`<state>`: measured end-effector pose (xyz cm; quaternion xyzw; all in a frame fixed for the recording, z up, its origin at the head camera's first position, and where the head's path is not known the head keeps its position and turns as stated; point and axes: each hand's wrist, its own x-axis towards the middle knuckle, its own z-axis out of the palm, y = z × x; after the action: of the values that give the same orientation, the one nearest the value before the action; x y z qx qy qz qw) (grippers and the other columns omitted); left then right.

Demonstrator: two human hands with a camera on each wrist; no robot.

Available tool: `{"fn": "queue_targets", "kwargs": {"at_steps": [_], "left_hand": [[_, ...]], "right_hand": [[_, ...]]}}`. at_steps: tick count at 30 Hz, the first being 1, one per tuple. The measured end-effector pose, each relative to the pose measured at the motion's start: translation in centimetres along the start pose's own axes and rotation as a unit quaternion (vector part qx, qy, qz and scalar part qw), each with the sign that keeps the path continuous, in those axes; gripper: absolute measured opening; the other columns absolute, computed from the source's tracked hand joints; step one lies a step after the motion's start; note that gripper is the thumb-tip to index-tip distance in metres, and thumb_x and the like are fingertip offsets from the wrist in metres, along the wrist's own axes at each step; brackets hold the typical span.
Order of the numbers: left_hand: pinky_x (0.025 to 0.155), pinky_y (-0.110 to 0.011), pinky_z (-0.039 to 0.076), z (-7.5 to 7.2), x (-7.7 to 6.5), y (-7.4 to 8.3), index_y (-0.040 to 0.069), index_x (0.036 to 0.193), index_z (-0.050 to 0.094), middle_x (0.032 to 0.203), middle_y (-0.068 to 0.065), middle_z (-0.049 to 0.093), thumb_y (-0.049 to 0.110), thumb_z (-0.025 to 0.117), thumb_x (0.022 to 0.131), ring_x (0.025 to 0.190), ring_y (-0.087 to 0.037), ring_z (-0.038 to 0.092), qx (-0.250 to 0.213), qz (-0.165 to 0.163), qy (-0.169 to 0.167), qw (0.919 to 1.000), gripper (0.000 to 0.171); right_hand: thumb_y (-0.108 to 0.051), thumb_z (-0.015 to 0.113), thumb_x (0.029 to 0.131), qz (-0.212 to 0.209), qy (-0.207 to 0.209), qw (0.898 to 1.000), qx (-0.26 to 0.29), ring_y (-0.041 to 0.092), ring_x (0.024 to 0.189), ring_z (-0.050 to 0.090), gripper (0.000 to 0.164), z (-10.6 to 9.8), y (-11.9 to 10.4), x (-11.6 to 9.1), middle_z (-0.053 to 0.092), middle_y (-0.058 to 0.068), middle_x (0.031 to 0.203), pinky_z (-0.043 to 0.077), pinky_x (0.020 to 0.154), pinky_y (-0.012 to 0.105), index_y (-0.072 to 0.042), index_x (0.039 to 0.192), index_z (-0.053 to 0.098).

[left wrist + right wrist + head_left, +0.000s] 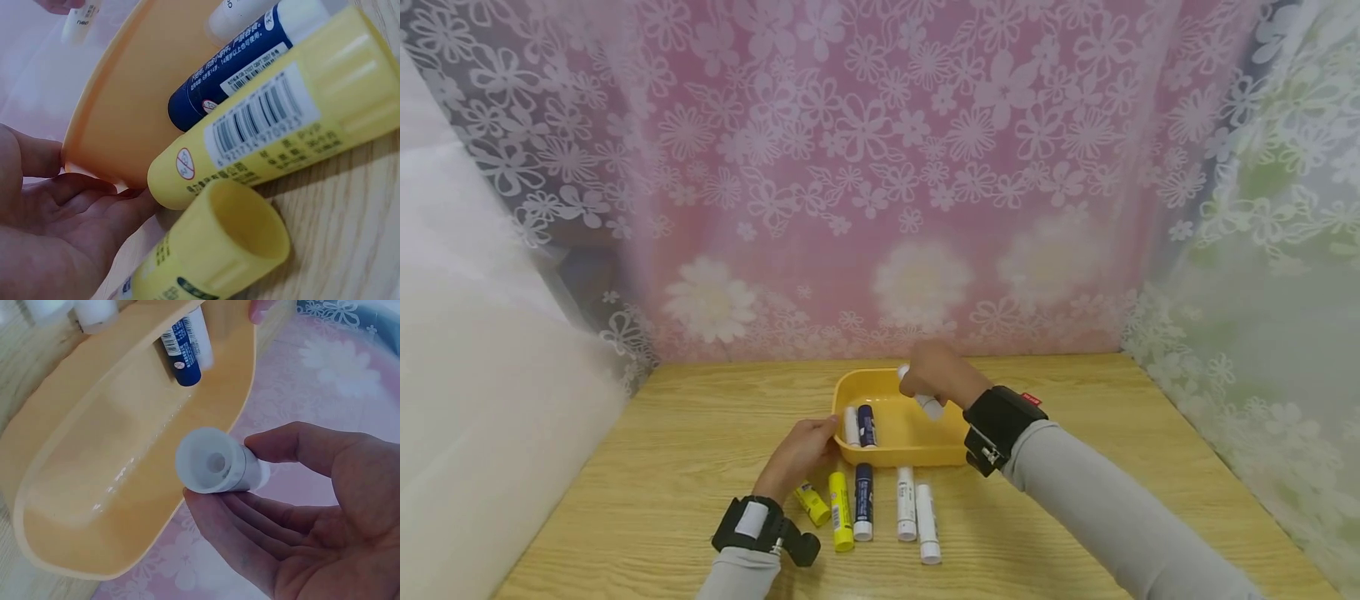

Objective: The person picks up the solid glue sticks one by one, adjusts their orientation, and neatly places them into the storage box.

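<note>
Above the yellow plastic tray (895, 457), my right hand (946, 375) pinches a white glue stick (209, 459) between thumb and fingers, its hollow end facing the right wrist camera. My left hand (801, 457) grips the tray's left rim, thumb on the edge and fingers beneath. Inside the tray, at its left end, a white glue stick (852, 427) lies beside a navy one (867, 427). On the table before the tray lie two yellow glue sticks (841, 512), one partly hidden by my left wrist, then a navy glue stick (863, 500) and two white glue sticks (906, 502).
The wood-grain table (700, 400) is bounded at the back by a pink floral curtain (895, 167). Pale sheeting hangs along the left side and a floral sheet (1262, 375) along the right. Each wrist wears a black strapped camera mount (1003, 421).
</note>
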<state>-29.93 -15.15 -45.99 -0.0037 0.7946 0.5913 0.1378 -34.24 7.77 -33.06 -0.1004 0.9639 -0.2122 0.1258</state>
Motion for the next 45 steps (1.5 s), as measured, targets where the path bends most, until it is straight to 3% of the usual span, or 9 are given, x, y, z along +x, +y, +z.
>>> {"fn": "queue_targets", "kwargs": {"at_steps": [8, 16, 23, 28, 38, 45], "left_hand": [[0.111, -0.054, 0.044, 0.0, -0.1, 0.2, -0.005, 0.143, 0.053, 0.144, -0.019, 0.057, 0.036, 0.038, 0.111, 0.135, -0.035, 0.054, -0.003, 0.005, -0.003, 1.0000, 0.054], [0.111, -0.054, 0.045, -0.1, -0.1, -0.1, -0.006, 0.143, 0.052, 0.145, -0.021, 0.056, 0.034, 0.038, 0.111, 0.136, -0.037, 0.053, -0.007, 0.006, -0.005, 0.9999, 0.053], [0.111, -0.054, 0.045, -0.1, 0.0, -0.2, -0.005, 0.143, 0.053, 0.143, -0.019, 0.058, 0.035, 0.038, 0.111, 0.133, -0.035, 0.056, -0.002, 0.002, -0.001, 1.0000, 0.053], [0.111, -0.054, 0.044, -0.1, 0.0, -0.1, -0.004, 0.144, 0.053, 0.144, -0.019, 0.057, 0.036, 0.038, 0.111, 0.133, -0.035, 0.055, -0.005, 0.001, -0.004, 1.0000, 0.054], [0.112, -0.054, 0.044, -0.2, 0.2, -0.2, -0.003, 0.144, 0.053, 0.144, -0.018, 0.058, 0.037, 0.038, 0.110, 0.134, -0.034, 0.055, -0.001, -0.007, -0.002, 1.0000, 0.054], [0.112, -0.054, 0.044, -0.2, 0.4, -0.3, -0.004, 0.144, 0.052, 0.144, -0.018, 0.058, 0.037, 0.038, 0.110, 0.135, -0.035, 0.054, 0.005, -0.003, -0.004, 1.0000, 0.055]], "right_hand": [[-0.011, 0.073, 0.084, 0.007, 0.016, 1.000, 0.026, 0.027, 0.060, 0.068, 0.015, 1.0, -0.4, 0.7, 0.064, 0.012, 0.070, 0.058, 0.051, 0.032, 0.000, 0.075, 0.068], [-0.015, 0.077, 0.082, 0.055, 0.040, 0.996, 0.063, 0.030, 0.060, 0.073, 0.024, 3.8, -0.2, 3.0, 0.063, 0.014, 0.074, 0.062, 0.058, 0.038, 0.004, 0.081, 0.062], [-0.010, 0.075, 0.081, 0.045, 0.061, 0.989, 0.128, 0.031, 0.057, 0.070, 0.019, 5.4, 0.1, 3.1, 0.062, 0.013, 0.067, 0.058, 0.047, 0.036, 0.003, 0.071, 0.066], [-0.010, 0.075, 0.082, 0.072, 0.051, 0.988, 0.129, 0.031, 0.060, 0.071, 0.019, 5.7, 0.1, 3.3, 0.060, 0.012, 0.069, 0.062, 0.064, 0.044, 0.002, 0.074, 0.065], [-0.011, 0.075, 0.085, 0.092, 0.017, 0.990, 0.107, 0.030, 0.064, 0.074, 0.020, 7.9, -0.1, 3.5, 0.066, 0.015, 0.072, 0.062, 0.060, 0.036, 0.002, 0.074, 0.065], [-0.009, 0.073, 0.085, 0.081, 0.036, 0.990, 0.108, 0.030, 0.062, 0.073, 0.023, 9.3, -0.1, 3.5, 0.061, 0.010, 0.065, 0.062, 0.059, 0.034, -0.001, 0.066, 0.062]]}}
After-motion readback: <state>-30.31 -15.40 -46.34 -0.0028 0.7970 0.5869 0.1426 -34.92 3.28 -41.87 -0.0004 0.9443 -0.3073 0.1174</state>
